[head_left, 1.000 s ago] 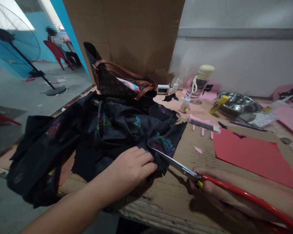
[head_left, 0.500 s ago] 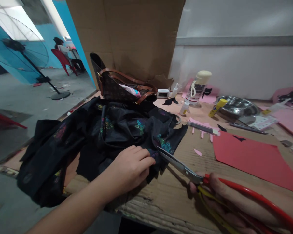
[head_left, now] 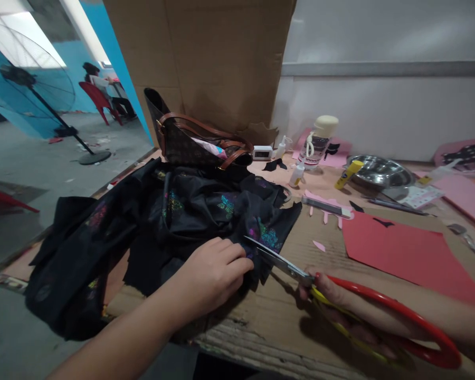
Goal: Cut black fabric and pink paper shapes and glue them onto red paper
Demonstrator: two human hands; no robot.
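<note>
Black fabric (head_left: pixel 198 211) with shiny coloured motifs lies bunched over the left and middle of the table. My left hand (head_left: pixel 220 270) is closed on the fabric near its front right edge, fingertips curled under. Scissors (head_left: pixel 279 258) with one red and one yellow handle are in my right hand (head_left: pixel 340 301), fingers wrapped round the handles. Their blades lie at the cloth beside my left knuckles, slightly parted. Whether cloth sits between the blades is hard to make out.
Behind the fabric stands a brown handbag (head_left: pixel 182 142). Red paper (head_left: pixel 404 253), a box cutter (head_left: pixel 326 206), a glue stick (head_left: pixel 349 174), a metal bowl (head_left: pixel 380 171) and a bottle (head_left: pixel 319 142) are on the right. A person (head_left: pixel 103 87) sits far left, past a fan (head_left: pixel 43 100).
The scissors have moved left and forward over the fabric, and their handles have spread wider. My left hand keeps its hold in nearly the same place.
</note>
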